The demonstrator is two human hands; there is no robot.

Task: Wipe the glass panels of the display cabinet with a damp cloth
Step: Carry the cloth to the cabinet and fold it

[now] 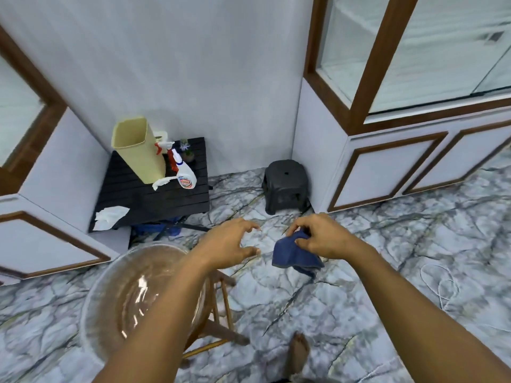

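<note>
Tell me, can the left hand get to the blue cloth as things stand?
Probably yes. The left hand is open beside the blue cloth, which the right hand pinches; nothing stands in the gap between them, and the cloth's loose lower part hangs free.

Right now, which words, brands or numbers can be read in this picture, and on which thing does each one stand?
Label on the spray bottle: red and blue print, too blurred to read.
Nothing else in view shows any words, numbers or signs.
</note>
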